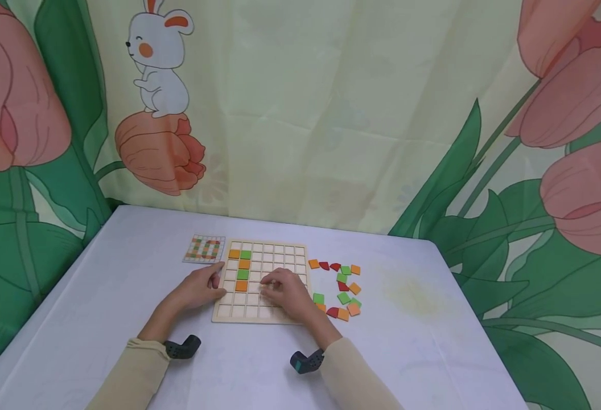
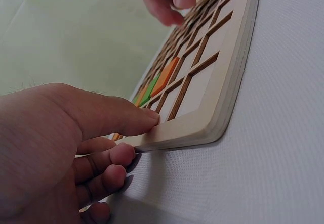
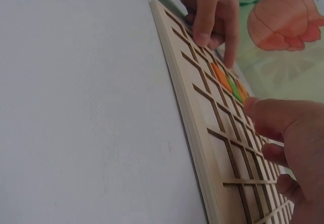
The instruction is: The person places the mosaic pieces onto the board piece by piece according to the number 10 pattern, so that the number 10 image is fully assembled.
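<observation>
A wooden grid board [image 1: 259, 316] lies on the table with several orange and green square tiles in its left columns, among them a green tile [image 1: 242, 274] and an orange tile [image 1: 241, 286]. At the board's left edge rests my left hand [image 1: 198, 288], its thumb pressing the rim and its index finger extended to the edge farther up; the other fingers bend beside the board. Over the middle of the grid is my right hand [image 1: 287, 294], thumb and fingers loosely bent and apart. No tile shows between its fingertips.
Behind the left hand lies a pattern card [image 1: 204, 249] with a coloured grid. Loose tiles in orange, green and red, some with a curved side, are scattered right of the board, including a red piece [image 1: 343, 286]. A patterned curtain [image 1: 300, 114] hangs behind the white-covered table [image 1: 408, 364].
</observation>
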Demonstrator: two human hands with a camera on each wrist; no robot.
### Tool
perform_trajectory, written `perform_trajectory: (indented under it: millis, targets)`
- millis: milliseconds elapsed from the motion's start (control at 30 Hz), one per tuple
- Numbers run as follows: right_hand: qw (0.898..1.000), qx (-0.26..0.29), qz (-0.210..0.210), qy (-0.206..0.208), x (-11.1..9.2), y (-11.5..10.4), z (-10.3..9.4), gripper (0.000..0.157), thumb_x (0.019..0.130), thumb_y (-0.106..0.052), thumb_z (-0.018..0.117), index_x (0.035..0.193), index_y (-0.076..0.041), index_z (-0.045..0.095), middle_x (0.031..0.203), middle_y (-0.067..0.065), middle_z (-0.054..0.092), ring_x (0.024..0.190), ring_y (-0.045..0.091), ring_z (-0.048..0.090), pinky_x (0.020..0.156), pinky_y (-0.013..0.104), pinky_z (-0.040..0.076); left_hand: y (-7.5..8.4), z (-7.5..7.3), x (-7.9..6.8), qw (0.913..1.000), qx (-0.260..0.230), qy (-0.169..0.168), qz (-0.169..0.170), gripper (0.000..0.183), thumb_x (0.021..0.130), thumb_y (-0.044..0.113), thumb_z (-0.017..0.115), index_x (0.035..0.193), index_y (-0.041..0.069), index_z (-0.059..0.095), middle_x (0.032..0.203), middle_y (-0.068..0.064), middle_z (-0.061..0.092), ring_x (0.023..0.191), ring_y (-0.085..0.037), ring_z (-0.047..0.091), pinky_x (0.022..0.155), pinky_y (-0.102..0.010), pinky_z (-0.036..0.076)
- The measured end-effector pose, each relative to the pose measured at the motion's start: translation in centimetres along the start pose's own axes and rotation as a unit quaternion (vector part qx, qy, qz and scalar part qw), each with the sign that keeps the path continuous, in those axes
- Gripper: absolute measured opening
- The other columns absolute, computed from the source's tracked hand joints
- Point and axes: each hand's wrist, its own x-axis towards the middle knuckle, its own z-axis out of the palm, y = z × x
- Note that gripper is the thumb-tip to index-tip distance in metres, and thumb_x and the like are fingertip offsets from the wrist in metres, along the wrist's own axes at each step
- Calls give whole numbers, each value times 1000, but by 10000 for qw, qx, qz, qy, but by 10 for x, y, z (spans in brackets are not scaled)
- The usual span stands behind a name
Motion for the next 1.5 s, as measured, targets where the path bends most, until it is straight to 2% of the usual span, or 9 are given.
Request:
perform_trajectory:
  millis: [200, 533, 900, 1100, 1233, 1500]
  targets:
    - [9997, -176, 123, 129, -12, 11, -13, 17, 87, -23, 70, 104, -20, 74, 102, -8, 67, 91, 12, 54, 76, 23, 46, -2, 1, 1, 10000, -35, -15, 15, 77, 83, 18, 72, 147, -4, 34, 85, -4, 51, 74, -16, 45, 60, -26, 35]
    - [9983, -314, 308, 390, -36, 35, -38, 17, 86, -23, 72, 103, -20, 74, 97, -9, 65, 85, 12, 52, 68, 21, 45, -3, 2, 1, 10000, -18, -1, 95, 77, 83, 18, 71, 146, -5, 34, 84, -3, 50, 73, -15, 45, 59, -26, 35]
    - [9951, -477, 655, 568, -53, 51, -65, 16, 84, -21, 74, 100, -19, 74, 99, -7, 67, 85, 12, 53, 68, 21, 47, -2, -1, 2, 9999, 53, -8, 123, 76, 83, 18, 71, 146, -5, 34, 84, -3, 51, 73, -15, 45, 60, -27, 35]
    - [9924, -479, 988, 554, -60, 61, -70, 15, 83, -23, 75, 98, -24, 74, 99, -10, 66, 90, 11, 54, 74, 23, 48, -3, -2, 1, 9999, 65, 3, 109, 75, 83, 18, 71, 146, -4, 35, 84, -3, 51, 73, -15, 45, 60, -26, 35]
    - [9918, -511, 1053, 516, -62, 66, -69, 15, 82, -21, 76, 98, -25, 74, 101, -8, 66, 94, 11, 55, 77, 25, 49, -3, -2, 1, 9999, 41, 20, 138, 75, 83, 17, 71, 145, -5, 35, 84, -4, 51, 73, -15, 45, 60, -26, 35]
    - [9904, -619, 1150, 460, -61, 71, -70, 17, 82, -22, 77, 98, -25, 74, 100, -7, 65, 87, 11, 52, 73, 23, 48, -2, -1, 0, 9999, 17, 2, 129, 75, 83, 17, 70, 146, -4, 35, 84, -4, 50, 74, -16, 44, 61, -27, 35]
